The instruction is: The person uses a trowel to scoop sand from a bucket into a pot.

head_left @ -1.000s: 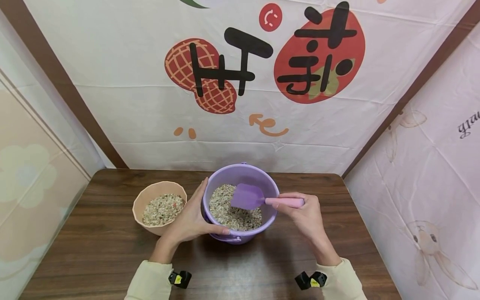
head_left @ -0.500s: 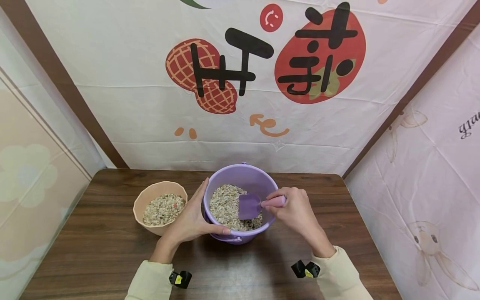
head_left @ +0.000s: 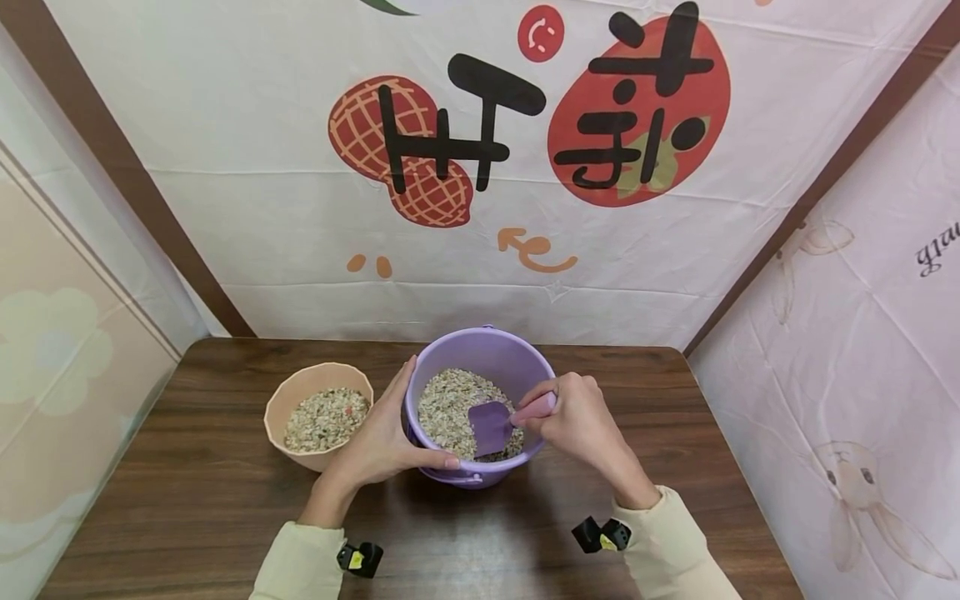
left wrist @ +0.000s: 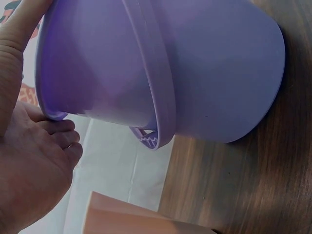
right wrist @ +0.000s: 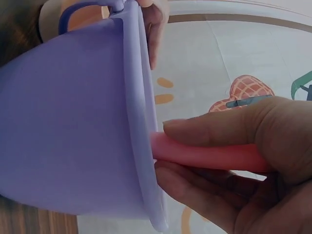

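A: Since a second ago the right hand [head_left: 577, 421] has come in toward the purple bucket [head_left: 480, 354] — the scoop [head_left: 491, 425] that hung level above the grain now tips blade-down into the mix. Left hand [head_left: 382, 437], bucket and bowl [head_left: 318, 414] haven't shifted.

B: Grip states?

A: Right fingers curl tight round the pink handle [right wrist: 209, 156] — the right wrist view shows thumb over the top, fingers under, clamped. The handle crosses the bucket rim [right wrist: 141, 122] there. Left hand wraps the bucket's near-left wall: thumb along the front, fingers up the side, pressed against the plastic and curved to it. The left wrist view shows the palm [left wrist: 34, 170] against the rim, bucket [left wrist: 195, 73] standing on the wooden table [left wrist: 234, 185].

B: Where's the mix?

A: Grain and seed mix [head_left: 453, 404] fills the bucket floor; the scoop blade sits in its near-right part. The peach bowl, just left of the bucket and touching the left hand's back, already holds a good layer of the same mix [head_left: 326, 418] — roughly half full, I'd judge.

B: Progress?

A: My read — mid-way. Some mix is across in the bowl, plenty left in the bucket. This scoop is only being loaded: blade dug in, nothing lifted yet. Can't tell how much is on the blade.
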The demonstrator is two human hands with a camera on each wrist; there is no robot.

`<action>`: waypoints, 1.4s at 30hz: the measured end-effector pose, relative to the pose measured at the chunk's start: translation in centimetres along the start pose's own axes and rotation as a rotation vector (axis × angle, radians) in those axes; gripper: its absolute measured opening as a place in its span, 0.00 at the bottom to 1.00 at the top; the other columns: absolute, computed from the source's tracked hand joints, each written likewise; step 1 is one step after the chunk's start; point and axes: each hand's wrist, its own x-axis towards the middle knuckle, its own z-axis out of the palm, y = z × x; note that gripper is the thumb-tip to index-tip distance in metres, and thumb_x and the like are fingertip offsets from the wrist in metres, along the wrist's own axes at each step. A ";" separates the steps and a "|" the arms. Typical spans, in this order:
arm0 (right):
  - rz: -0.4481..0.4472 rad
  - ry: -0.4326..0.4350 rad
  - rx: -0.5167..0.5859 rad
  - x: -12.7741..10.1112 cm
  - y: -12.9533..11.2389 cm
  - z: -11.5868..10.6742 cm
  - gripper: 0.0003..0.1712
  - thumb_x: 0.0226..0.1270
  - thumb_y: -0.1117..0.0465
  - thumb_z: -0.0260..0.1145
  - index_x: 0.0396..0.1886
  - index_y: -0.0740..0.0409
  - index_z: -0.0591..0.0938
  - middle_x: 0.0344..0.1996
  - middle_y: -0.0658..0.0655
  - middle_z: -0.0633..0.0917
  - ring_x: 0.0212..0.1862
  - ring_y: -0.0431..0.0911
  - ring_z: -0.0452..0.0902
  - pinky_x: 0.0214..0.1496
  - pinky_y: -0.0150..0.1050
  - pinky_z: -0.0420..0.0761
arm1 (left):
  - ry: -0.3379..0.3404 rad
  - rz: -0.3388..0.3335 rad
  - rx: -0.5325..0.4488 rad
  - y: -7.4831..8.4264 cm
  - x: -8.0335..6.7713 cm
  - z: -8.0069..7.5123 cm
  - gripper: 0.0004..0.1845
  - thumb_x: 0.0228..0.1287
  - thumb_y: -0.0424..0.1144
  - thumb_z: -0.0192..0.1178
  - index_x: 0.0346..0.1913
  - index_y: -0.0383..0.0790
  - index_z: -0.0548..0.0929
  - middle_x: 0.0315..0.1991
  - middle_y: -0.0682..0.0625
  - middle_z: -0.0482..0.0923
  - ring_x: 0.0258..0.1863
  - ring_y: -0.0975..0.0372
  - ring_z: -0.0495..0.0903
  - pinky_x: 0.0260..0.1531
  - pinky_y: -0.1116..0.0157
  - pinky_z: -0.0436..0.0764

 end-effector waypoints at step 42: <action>0.203 0.128 0.390 1.0 1.3 3.5 0.11 0.44 0.64 0.85 0.30 0.54 0.93 0.21 0.44 0.88 0.32 0.42 0.86 0.28 0.35 0.80 | -0.005 0.002 -0.021 0.0 0.0 0.1 0.82 0.27 0.61 0.86 0.83 0.46 0.41 0.81 0.44 0.46 0.76 0.49 0.55 0.71 0.41 0.58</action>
